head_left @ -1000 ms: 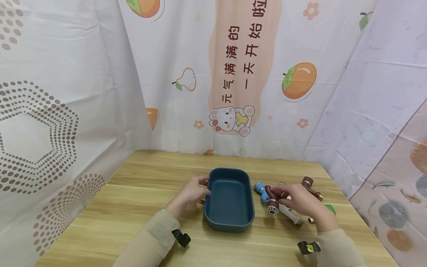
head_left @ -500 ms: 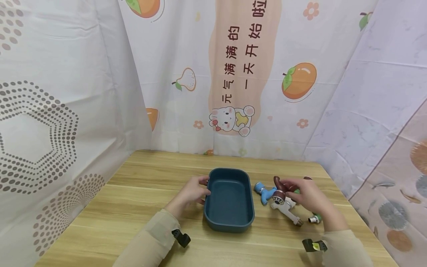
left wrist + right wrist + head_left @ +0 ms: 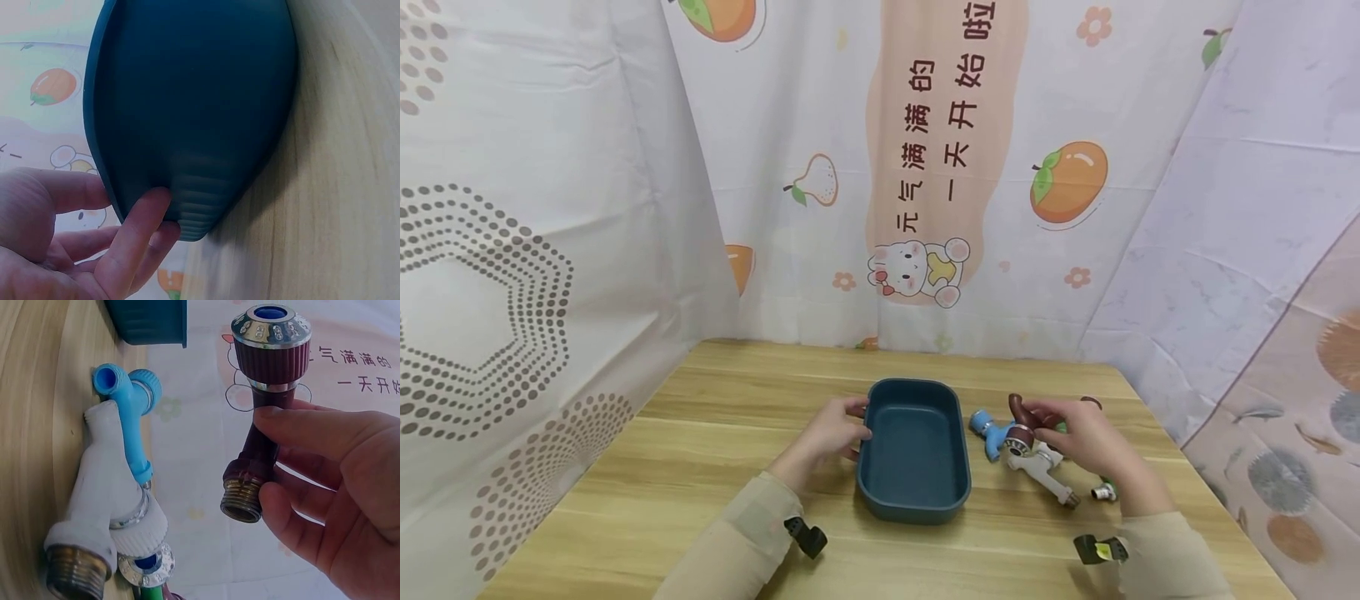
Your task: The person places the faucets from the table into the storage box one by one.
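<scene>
Right hand (image 3: 1086, 442) pinches a maroon plastic tap fitting with chrome collar and brass thread (image 3: 259, 419), lifted clear of the wooden table (image 3: 685, 467), just right of the tub; thumb and fingers curl round its stem, likely to keep both ends free. Left hand (image 3: 827, 433) presses fingers (image 3: 134, 240) on the outer wall of the dark teal oblong plastic tub (image 3: 913, 446), apparently steadying it; fingers fairly straight. On the table beyond: white tap (image 3: 100, 506) and blue tap (image 3: 128, 412), touching. Printed fabric backdrop (image 3: 925, 167) behind.
</scene>
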Demonstrator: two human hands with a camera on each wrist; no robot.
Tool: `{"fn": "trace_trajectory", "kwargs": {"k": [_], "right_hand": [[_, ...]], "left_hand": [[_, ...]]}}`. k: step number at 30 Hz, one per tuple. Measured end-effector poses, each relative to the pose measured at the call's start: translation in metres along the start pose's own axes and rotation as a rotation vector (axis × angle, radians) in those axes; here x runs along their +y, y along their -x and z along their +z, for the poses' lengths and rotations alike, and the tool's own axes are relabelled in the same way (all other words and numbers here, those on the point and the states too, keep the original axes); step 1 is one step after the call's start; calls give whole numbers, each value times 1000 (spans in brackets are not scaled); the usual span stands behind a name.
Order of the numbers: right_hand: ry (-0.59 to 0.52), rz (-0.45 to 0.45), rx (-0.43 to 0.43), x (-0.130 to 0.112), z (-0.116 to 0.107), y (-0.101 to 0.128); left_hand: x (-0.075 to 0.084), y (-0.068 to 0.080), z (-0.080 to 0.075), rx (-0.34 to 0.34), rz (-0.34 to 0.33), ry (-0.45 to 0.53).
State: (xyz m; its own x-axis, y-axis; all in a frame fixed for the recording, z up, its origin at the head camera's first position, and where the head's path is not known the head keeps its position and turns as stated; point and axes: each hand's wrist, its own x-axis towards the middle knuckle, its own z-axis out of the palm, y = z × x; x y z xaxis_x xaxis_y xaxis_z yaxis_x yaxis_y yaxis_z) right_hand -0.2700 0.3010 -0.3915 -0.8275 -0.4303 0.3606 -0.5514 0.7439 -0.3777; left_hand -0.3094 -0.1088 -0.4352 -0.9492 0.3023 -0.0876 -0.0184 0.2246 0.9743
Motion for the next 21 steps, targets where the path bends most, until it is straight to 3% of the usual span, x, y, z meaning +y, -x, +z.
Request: {"fn": "trace_trajectory", "kwargs": {"k": [21], "right_hand": [[36,-14,-90,-22,17,-43]], "left_hand": [[2,1,0,2,3,4]]}}
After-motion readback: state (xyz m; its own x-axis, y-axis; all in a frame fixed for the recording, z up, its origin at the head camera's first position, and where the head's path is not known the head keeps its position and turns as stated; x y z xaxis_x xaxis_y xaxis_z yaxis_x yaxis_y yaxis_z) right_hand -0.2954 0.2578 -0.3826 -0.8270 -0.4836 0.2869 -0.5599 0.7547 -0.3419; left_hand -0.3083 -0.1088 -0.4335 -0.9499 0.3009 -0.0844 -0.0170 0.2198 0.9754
